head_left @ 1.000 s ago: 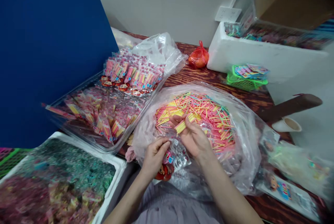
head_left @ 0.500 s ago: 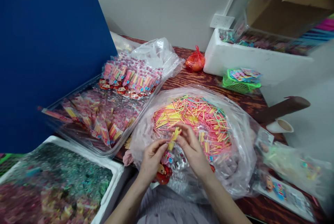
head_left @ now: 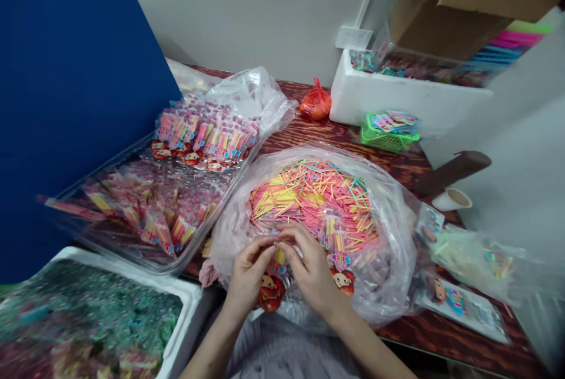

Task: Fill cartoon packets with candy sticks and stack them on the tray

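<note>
In front of my lap, my left hand (head_left: 251,270) and my right hand (head_left: 309,267) pinch the top edge of a small clear packet (head_left: 271,289) printed with a red-haired cartoon face. Short yellow sticks (head_left: 279,256) show inside its upper part. Both hands are closed, fingertips nearly meeting. Just behind them lies a big clear plastic bag (head_left: 399,238), opened wide, full of loose pink, yellow and green sticks (head_left: 309,190). Filled packets (head_left: 339,249) rest on the bag beside my right hand.
To the left, a clear tray (head_left: 176,267) holds many filled packets. A white foam box (head_left: 188,302) stands at lower left. Behind are a red bag (head_left: 316,101), a green basket (head_left: 388,139) and another foam box (head_left: 410,96). A paper cup (head_left: 452,199) sits at right; a blue panel (head_left: 79,73) rises left.
The yellow sticks, held up between my hands before, are now down inside the packet. My hands have come closer together at its top edge. The view has shifted slightly.
</note>
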A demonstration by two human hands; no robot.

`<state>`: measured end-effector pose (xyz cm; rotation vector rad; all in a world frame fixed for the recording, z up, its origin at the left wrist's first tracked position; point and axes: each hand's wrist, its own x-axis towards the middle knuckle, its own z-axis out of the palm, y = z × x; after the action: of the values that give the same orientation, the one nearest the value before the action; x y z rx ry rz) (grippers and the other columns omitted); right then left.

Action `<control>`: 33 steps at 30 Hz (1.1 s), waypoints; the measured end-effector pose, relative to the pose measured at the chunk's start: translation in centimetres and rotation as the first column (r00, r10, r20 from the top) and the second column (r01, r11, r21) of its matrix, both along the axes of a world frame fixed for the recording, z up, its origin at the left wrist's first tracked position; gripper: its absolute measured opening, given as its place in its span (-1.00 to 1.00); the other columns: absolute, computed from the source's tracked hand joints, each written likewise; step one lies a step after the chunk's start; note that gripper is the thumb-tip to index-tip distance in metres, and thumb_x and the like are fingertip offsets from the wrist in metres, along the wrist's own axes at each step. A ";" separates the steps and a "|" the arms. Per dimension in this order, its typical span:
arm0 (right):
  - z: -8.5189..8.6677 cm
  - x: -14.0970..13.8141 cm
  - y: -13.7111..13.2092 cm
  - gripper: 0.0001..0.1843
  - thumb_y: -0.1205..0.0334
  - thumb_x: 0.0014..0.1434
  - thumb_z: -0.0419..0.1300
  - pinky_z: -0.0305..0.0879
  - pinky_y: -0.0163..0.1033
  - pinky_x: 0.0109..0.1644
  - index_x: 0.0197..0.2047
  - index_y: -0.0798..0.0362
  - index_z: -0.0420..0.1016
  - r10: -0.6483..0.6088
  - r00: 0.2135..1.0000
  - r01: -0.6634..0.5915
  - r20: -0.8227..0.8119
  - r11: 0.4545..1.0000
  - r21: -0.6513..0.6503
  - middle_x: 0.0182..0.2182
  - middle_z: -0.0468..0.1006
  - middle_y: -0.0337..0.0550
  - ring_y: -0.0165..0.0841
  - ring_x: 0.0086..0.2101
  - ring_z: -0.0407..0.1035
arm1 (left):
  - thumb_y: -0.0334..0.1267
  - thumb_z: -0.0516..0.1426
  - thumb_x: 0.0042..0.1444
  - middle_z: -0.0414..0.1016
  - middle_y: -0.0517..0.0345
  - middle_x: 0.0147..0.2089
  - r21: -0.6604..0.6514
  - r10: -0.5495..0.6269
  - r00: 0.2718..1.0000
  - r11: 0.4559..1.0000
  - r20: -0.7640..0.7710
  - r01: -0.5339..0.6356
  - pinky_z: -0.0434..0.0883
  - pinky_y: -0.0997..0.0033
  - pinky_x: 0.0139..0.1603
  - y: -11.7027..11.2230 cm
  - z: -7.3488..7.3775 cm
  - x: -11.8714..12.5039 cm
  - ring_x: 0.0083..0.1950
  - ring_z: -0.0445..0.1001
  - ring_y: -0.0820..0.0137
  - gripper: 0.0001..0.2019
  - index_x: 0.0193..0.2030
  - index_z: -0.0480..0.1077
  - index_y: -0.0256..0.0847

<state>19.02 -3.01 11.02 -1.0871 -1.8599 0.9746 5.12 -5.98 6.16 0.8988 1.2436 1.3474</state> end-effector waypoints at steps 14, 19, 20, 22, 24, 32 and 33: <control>-0.5 9.7 3.3 -0.86 0.27 0.28 0.06 0.25 -0.20 -0.18 -0.31 0.01 0.39 0.041 0.990 -0.017 0.132 0.985 -0.172 -0.34 0.44 -0.20 -0.30 -0.28 0.35 | -0.18 0.08 0.24 0.52 -0.01 -0.01 0.036 -0.095 0.788 0.989 -0.609 0.146 0.34 0.13 0.13 -0.1 -1.2 -0.5 0.06 0.44 0.19 -0.76 -0.03 0.47 -0.16; -4.0 13.6 5.7 -0.87 0.32 0.19 0.07 0.21 -0.01 -0.01 -0.30 0.02 0.44 -0.208 0.864 0.190 0.458 0.978 0.086 -0.23 0.48 -0.06 -0.15 -0.14 0.33 | -0.22 0.21 0.11 0.43 -0.09 0.12 0.015 -0.078 0.379 0.972 -0.922 0.236 0.25 -0.04 0.14 -0.9 -3.8 0.0 0.12 0.34 0.05 -0.52 0.20 0.33 -0.20; -4.4 13.6 5.8 -0.85 0.32 0.19 0.06 0.20 0.01 0.01 -0.24 0.01 0.45 -0.265 0.845 0.223 0.464 0.964 0.143 -0.20 0.48 -0.04 -0.14 -0.11 0.32 | -0.24 0.21 0.10 0.42 -0.09 0.12 0.003 -0.079 0.331 0.970 -0.940 0.241 0.24 -0.04 0.15 -1.0 -4.1 0.2 0.12 0.33 0.06 -0.48 0.23 0.29 -0.19; -4.8 12.8 5.7 -0.81 0.30 0.22 0.05 0.20 0.03 0.03 -0.15 0.01 0.45 -0.347 0.828 0.272 0.440 0.935 0.226 -0.17 0.48 -0.02 -0.12 -0.09 0.31 | -0.28 0.20 0.11 0.41 -0.08 0.11 -0.008 -0.078 0.289 0.971 -0.954 0.238 0.23 -0.02 0.16 -1.0 -4.3 0.5 0.12 0.33 0.09 -0.45 0.26 0.25 -0.18; -4.7 11.1 5.1 -0.82 0.29 0.24 0.05 0.21 0.02 0.02 -0.14 0.00 0.45 -0.356 0.847 0.274 0.395 0.929 0.250 -0.18 0.49 -0.03 -0.12 -0.10 0.31 | -0.34 0.17 0.12 0.39 -0.08 0.12 -0.009 -0.080 0.298 0.973 -0.951 0.233 0.25 0.02 0.16 -0.9 -4.3 0.6 0.13 0.33 0.11 -0.44 0.29 0.21 -0.18; -5.2 3.4 3.7 -0.69 0.25 0.25 0.12 0.21 0.00 0.10 0.07 0.03 0.38 -0.028 0.947 0.030 0.321 1.000 -0.003 -0.04 0.49 -0.03 -0.15 0.00 0.31 | -0.50 0.01 0.17 0.34 -0.10 0.19 0.120 -0.004 0.561 0.976 -0.828 0.184 0.32 0.15 0.15 -0.7 -5.5 -0.1 0.19 0.33 0.22 -0.29 0.44 -0.11 -0.13; -5.4 2.9 3.8 -0.62 0.25 0.24 0.15 0.19 0.00 0.13 0.13 0.02 0.33 -0.012 0.952 0.015 0.306 1.000 -0.008 0.01 0.46 -0.02 -0.16 0.04 0.28 | -0.49 0.00 0.19 0.39 -0.07 0.15 0.125 -0.011 0.617 0.976 -0.787 0.177 0.34 0.19 0.13 -0.8 -5.5 -0.2 0.14 0.37 0.26 -0.30 0.44 -0.12 -0.12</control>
<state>21.96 0.76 5.66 -1.3161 -2.0915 0.8443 4.88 -6.73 0.64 1.8031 1.6948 0.9937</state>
